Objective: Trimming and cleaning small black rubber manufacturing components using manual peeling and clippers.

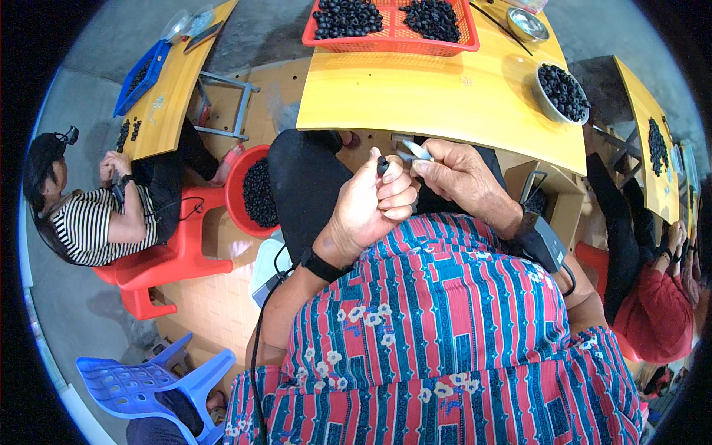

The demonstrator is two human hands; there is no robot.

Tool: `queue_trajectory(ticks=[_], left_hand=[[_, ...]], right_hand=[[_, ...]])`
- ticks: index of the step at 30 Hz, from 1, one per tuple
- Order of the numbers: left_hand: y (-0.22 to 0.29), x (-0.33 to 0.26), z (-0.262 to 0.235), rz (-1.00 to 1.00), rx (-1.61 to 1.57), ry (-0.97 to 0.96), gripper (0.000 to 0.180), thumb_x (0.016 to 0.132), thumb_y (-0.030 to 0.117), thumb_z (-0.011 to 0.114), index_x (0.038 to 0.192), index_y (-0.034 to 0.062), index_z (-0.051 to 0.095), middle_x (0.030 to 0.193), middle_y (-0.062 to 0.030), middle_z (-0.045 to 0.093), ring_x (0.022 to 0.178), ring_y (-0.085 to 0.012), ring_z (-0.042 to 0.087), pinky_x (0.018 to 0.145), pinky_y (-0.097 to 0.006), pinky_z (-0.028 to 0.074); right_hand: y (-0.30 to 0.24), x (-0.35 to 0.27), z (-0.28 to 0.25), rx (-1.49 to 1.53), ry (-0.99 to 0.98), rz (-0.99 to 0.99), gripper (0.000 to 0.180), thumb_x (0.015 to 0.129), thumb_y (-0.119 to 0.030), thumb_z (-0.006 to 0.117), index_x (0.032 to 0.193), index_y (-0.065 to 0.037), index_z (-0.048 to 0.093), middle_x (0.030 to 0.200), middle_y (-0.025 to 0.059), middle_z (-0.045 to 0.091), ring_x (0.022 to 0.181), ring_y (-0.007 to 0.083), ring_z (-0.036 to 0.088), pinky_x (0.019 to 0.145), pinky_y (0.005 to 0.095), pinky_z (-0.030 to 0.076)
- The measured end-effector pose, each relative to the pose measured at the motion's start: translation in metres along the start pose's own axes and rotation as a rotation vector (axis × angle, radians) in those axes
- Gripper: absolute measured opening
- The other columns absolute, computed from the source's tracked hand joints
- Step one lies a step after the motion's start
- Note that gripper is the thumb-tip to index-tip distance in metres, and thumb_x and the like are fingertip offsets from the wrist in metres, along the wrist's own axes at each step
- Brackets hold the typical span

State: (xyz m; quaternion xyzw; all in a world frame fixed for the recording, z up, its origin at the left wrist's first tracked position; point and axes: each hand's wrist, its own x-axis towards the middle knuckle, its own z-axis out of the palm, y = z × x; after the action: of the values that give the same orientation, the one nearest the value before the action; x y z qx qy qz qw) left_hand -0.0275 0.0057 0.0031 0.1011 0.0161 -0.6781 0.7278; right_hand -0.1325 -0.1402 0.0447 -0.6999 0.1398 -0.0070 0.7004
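My left hand (pixel 373 194) is closed in a fist above my lap, thumb up. Out of its top, between thumb and forefinger, sticks a small black cylindrical part (pixel 383 165). Close by on the right, my right hand (pixel 466 178) pinches a short, pale, pointed blade (pixel 420 151) between thumb and fingers. The blade's tip points up and left, apart from the black part. Its handle is hidden inside my fingers. Both hands are just in front of the near edge of the yellow table (pixel 415 96).
An orange-red basket (pixel 393 46) of black parts stands on the table's far side. At the right are a white bowl (pixel 545 106) of black parts and a metal bowl (pixel 528 25). A red basin (pixel 236 211) stands left of my legs. Co-workers sit on both sides.
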Motion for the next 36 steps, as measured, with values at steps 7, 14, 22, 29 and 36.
queue_trajectory(ticks=[7,14,22,29,36], left_hand=[[-0.009,0.0,-0.001,0.081,0.096,0.251,0.036,0.098,0.04,0.036,0.09,0.0082,0.051,0.063,0.0037,0.035,0.052,-0.0057,0.029,0.048,-0.019,0.028],[-0.011,0.0,0.002,0.184,0.279,0.361,0.031,0.097,0.036,0.043,0.097,0.0071,0.054,0.066,0.0046,0.037,0.055,-0.0045,0.033,0.05,-0.019,0.03],[-0.014,0.001,0.004,0.323,0.653,0.42,0.032,0.095,0.035,0.049,0.088,0.0058,0.059,0.063,0.0047,0.041,0.053,-0.0027,0.033,0.049,-0.019,0.032],[-0.015,0.0,0.0,0.341,0.64,0.469,0.032,0.095,0.034,0.049,0.087,0.0041,0.059,0.064,0.0036,0.043,0.052,-0.0031,0.033,0.049,-0.019,0.034],[-0.016,-0.002,0.002,0.287,0.659,0.362,0.027,0.096,0.028,0.049,0.092,0.0033,0.059,0.067,0.0025,0.046,0.056,-0.0038,0.037,0.051,-0.02,0.036]], right_hand=[[0.013,0.01,0.011,0.044,0.165,-0.258,0.043,0.069,-0.002,0.077,0.109,-0.002,0.06,0.096,-0.0013,0.061,0.089,0.0077,0.054,0.077,0.0214,0.045],[0.022,0.016,0.016,-0.159,0.197,-0.329,0.036,0.066,-0.001,0.076,0.1,-0.004,0.066,0.088,0.0048,0.062,0.083,0.0129,0.057,0.076,0.0252,0.046],[0.027,0.017,0.011,-0.225,0.233,-0.341,0.034,0.068,-0.007,0.078,0.099,-0.001,0.065,0.079,0.002,0.056,0.073,0.0098,0.053,0.067,0.0231,0.044],[0.025,0.013,0.007,-0.338,0.175,-0.379,0.032,0.067,-0.006,0.077,0.097,-0.005,0.066,0.08,0.004,0.059,0.075,0.0132,0.055,0.067,0.0247,0.044],[0.026,0.009,0.002,-0.483,0.237,-0.375,0.029,0.073,-0.007,0.072,0.101,-0.005,0.064,0.082,0.0069,0.059,0.074,0.0182,0.057,0.068,0.0276,0.046]])
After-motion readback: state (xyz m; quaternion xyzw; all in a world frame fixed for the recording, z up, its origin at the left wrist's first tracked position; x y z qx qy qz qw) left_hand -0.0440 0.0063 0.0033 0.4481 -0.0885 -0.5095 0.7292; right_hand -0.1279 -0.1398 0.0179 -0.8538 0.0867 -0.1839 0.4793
